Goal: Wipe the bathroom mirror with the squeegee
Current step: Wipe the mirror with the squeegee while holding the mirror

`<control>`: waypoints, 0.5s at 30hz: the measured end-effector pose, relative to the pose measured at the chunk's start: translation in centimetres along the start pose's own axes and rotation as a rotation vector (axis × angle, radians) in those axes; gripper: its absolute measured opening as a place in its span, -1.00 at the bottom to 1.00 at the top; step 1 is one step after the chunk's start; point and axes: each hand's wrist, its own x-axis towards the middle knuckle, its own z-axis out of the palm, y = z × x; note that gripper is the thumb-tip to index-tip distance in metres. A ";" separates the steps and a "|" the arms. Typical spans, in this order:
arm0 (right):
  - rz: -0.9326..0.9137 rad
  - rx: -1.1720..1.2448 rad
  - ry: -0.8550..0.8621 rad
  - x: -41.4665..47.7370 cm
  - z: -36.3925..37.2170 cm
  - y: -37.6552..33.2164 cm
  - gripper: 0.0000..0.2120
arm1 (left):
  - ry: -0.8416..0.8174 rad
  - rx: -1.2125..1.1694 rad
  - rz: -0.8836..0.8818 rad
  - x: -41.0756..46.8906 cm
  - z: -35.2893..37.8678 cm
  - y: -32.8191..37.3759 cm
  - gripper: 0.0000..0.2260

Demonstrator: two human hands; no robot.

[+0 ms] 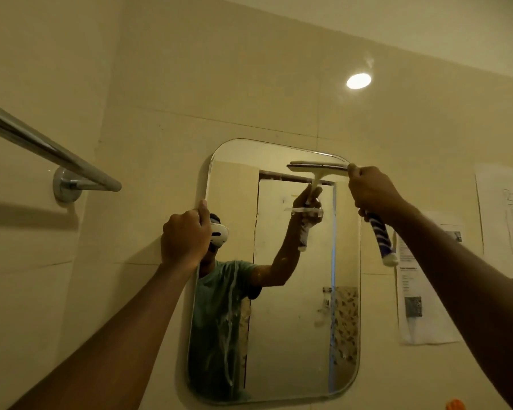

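A rounded rectangular mirror (293, 327) hangs on the beige tiled wall, with streaks of foam running down its lower left part. My left hand (187, 235) grips the mirror's left edge, thumb pointing up along the rim. My right hand (370, 190) holds the squeegee by its blue-and-white handle (381, 238), which sticks out below my fist. The squeegee blade (317, 164) lies horizontal against the glass at the mirror's top right corner. The glass reflects a person with a headset, a raised arm and the squeegee.
A chrome towel rail (42, 146) juts from the left wall at about head height. Printed paper sheets (421, 291) and a drawing (507, 214) are stuck on the wall right of the mirror. A small orange object (455, 405) shows at the bottom right.
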 end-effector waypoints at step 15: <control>0.061 0.010 -0.002 -0.2 -0.8 -0.6 -0.60 | 0.022 0.029 0.019 -0.2 0.3 0.1 -0.43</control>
